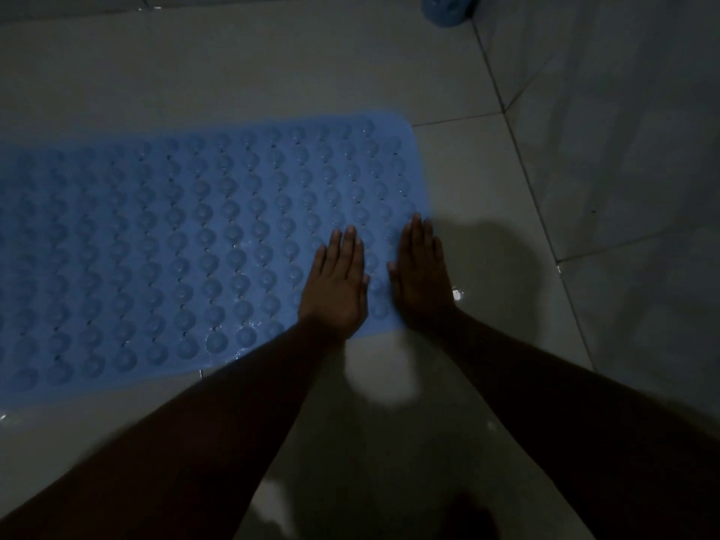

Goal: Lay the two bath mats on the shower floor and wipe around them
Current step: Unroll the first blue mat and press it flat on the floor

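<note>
Blue bath mat (187, 247): one, lying flat on the tiled shower floor (241, 72), bumpy with rows of round suction cups, small holes between them. It runs out of view to the left of both sets of fingers; its rounded far-right corner lies beyond the fingertips, and its near-right corner sits under the palms.

Left hand (337, 284): palm down, flat on the mat near its right end. Fingers (346, 247) straight and held together, thumb out to the side, gripping nothing. Mat surface extends ahead of, and to the left of, these fingers.

Right hand (420, 278): palm down, just beside the left hand, apart from it by a narrow strip of mat. Fingers (419, 237) extended and together, holding nothing. They lie along the mat's right edge; whether the outer fingers rest on mat or tile cannot be told in the dim light. Bare tile lies directly right of them.

Blue object (446, 7): far beyond the fingertips, at the top edge, by the tiled wall (623, 111); cropped, kind unclear.

Floor: glossy, with small bright glints near the right wrist.

Second mat: not seen.
</note>
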